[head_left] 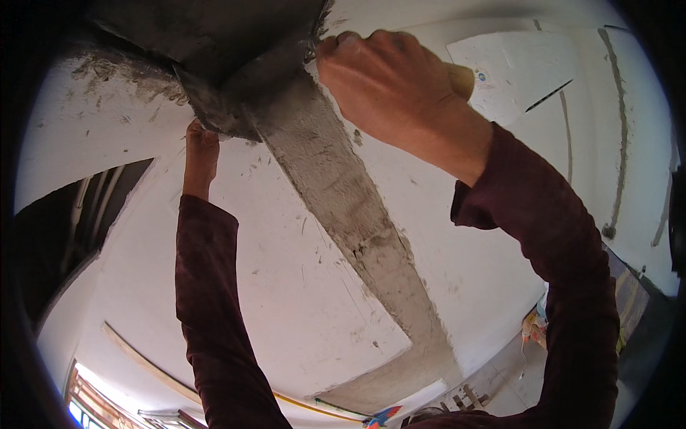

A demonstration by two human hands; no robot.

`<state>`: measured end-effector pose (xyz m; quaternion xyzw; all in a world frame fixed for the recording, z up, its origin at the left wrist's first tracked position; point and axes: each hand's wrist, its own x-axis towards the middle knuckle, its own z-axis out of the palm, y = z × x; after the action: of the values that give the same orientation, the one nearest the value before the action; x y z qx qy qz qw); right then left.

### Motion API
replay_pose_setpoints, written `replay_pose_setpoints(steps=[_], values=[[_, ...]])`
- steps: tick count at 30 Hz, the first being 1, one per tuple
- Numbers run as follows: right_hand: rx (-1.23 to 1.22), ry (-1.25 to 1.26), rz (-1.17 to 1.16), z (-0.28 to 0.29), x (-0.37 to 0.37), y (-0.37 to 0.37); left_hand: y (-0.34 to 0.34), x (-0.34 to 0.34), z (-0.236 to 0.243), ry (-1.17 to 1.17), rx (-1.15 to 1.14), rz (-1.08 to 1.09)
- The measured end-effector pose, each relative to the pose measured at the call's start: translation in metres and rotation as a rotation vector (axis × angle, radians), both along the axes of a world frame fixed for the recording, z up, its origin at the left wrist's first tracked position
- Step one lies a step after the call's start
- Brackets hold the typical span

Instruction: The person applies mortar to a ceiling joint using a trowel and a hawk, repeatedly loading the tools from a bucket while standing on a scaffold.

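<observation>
Clutching what looks like a tan handle (461, 81) in the closed right hand (400, 86). Touching the dark grey piece (236, 43), upward and between, with the nearer left hand (203, 151); cannot tell whether gripping. Beyond, facing a grey strip (336, 179) slanting down-right across a white surface (286, 286).

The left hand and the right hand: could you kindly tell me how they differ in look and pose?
The right hand looks much larger in the view than the left hand. The right hand appears clenched around a tan handle, whereas the left hand is upright at the lower edge of a dark grey surface, its fingers partly hidden. Both are bare and raised.
</observation>
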<state>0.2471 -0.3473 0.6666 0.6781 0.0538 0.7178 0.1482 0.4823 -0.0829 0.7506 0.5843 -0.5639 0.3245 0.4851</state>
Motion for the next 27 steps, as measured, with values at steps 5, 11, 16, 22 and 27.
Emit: replay_pose_setpoints(steps=[5, 11, 16, 22, 27], values=[[0.007, 0.009, 0.051, -0.01, -0.036, 0.0, 0.006, 0.01, 0.006, 0.074, 0.092, -0.015], [0.071, 0.02, -0.016, -0.039, -0.068, -0.015, 0.005, -0.014, -0.001, -0.024, 0.063, 0.084], [0.09, 0.107, -0.032, -0.043, 0.002, -0.045, -0.016, -0.03, -0.011, 0.064, -0.016, 0.107], [0.044, 0.18, 0.045, -0.004, 0.102, -0.042, 0.003, -0.014, -0.002, 0.007, -0.009, -0.016], [0.028, 0.109, 0.087, 0.011, 0.102, -0.045, -0.016, -0.033, -0.009, 0.01, 0.06, -0.106]])
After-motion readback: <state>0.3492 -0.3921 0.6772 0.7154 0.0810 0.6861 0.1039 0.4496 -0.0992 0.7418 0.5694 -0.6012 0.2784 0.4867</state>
